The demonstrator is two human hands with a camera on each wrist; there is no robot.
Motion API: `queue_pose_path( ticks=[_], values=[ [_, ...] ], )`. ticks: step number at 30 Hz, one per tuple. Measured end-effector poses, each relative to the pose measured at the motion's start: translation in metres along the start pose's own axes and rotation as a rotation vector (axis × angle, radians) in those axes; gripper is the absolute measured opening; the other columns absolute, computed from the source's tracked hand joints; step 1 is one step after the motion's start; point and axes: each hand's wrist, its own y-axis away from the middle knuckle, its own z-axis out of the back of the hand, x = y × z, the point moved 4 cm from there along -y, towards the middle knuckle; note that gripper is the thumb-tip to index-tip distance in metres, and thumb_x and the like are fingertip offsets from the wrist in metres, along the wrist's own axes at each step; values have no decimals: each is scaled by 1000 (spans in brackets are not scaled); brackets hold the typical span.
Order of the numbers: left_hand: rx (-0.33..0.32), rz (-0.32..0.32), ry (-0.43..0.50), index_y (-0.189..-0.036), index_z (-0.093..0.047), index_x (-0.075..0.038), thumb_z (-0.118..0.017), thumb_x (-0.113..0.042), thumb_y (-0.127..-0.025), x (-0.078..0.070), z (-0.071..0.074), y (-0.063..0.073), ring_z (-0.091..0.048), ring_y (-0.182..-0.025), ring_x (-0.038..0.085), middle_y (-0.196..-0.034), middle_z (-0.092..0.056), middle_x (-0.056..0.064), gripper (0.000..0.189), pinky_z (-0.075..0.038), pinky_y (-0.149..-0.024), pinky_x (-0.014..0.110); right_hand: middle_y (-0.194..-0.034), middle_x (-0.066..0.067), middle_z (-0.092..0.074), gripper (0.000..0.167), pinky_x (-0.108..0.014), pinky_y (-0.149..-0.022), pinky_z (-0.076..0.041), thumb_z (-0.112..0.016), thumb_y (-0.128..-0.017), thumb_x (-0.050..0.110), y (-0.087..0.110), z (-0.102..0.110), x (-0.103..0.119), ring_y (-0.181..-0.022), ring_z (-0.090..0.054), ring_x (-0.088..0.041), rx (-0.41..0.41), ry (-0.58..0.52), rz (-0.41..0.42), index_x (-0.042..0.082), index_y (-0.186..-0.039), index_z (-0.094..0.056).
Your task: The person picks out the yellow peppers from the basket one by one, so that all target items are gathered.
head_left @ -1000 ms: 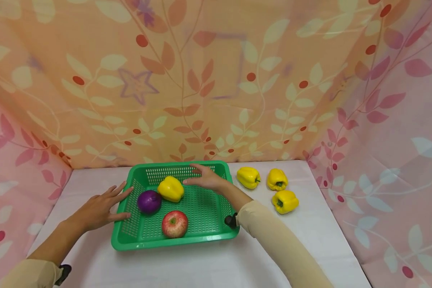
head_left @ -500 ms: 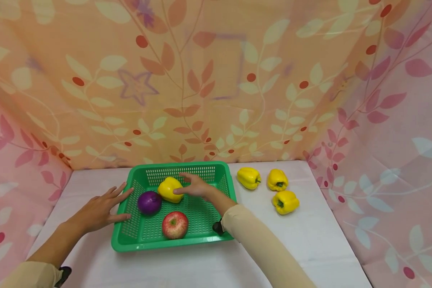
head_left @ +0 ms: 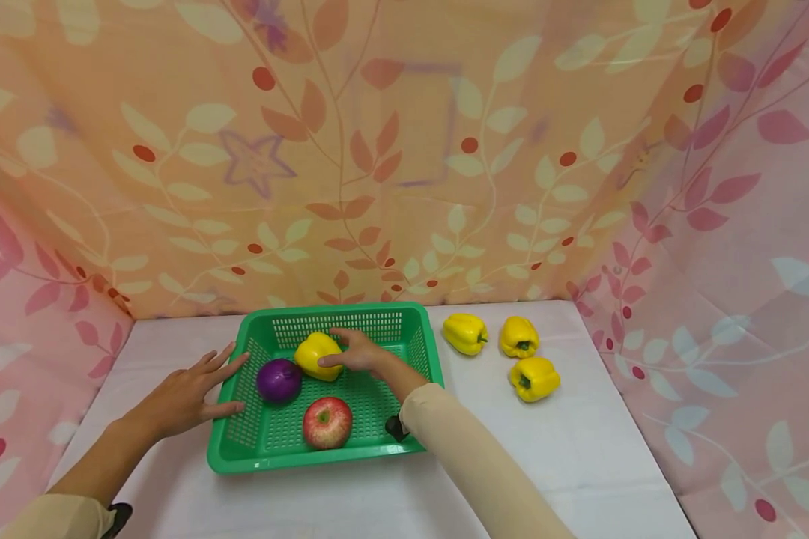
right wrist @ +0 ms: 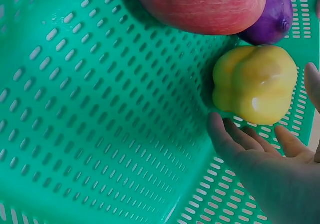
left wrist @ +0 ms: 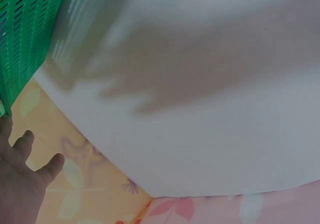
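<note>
A green plastic basket [head_left: 404, 442] with slotted sides holds a yellow bell pepper [head_left: 312, 355], a purple onion-like ball [head_left: 279, 380] and a red apple [head_left: 327, 424]. My right hand [head_left: 360, 354] reaches into the basket at the pepper's right side, thumb in front and fingers behind. In the right wrist view the fingers [right wrist: 225, 136] of that hand extend toward the yellow pepper [right wrist: 255, 83], loosely spread around it. My left hand [head_left: 182, 397] has its fingers spread at the basket's left rim. The left wrist view catches this hand [left wrist: 22, 169] beside the green wall [left wrist: 30, 28].
Right of the basket, three more yellow bell peppers lie on the white tabletop [head_left: 566, 464]: one near the basket [head_left: 465, 333], one farther right [head_left: 519, 337] and one in front [head_left: 535, 378]. Floral curtains [head_left: 404, 150] enclose the table at the back and sides.
My right hand has moved left and down inside the basket, from above its right part to the yellow pepper's side. The left hand and the produce have stayed put.
</note>
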Motion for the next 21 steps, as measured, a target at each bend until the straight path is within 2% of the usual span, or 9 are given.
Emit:
queue_pose_path(
  ticks=[2,9,14,21],
  values=[
    [-2,-1,2,-156,-35,-18,-69,-59,-85,0,0,0,-30,-137,58,-159,-29,23,89,-35,-97,76,-150,-19,-46,75,-42,-108,-43,-78,-87,25,-1,-1,-1,-138,-43,-33,-2,-2,-7,10,-151,-43],
    [4,-1,16,-156,-34,-19,-68,-60,-85,2,-3,-1,-29,-137,58,-160,-27,22,90,-34,-97,77,-143,-17,-51,74,-51,-81,-57,-77,-88,21,-4,-6,-9,-109,-58,-27,18,-26,-69,14,-152,-41],
    [-4,-2,23,-156,-34,-19,-69,-59,-85,3,-2,0,-29,-137,58,-160,-27,21,89,-35,-97,76,-130,-16,-58,69,-41,-78,-57,-78,-87,16,-7,-9,-12,-100,-58,-22,-18,-17,-50,14,-149,-46],
    [-12,-7,13,-156,-34,-19,-69,-59,-85,3,0,0,-30,-137,57,-160,-28,22,89,-34,-97,76,-131,-18,-58,68,-43,-80,-57,-78,-88,15,-10,-9,-12,-99,-59,-21,-34,-10,-52,14,-148,-47]
  ],
)
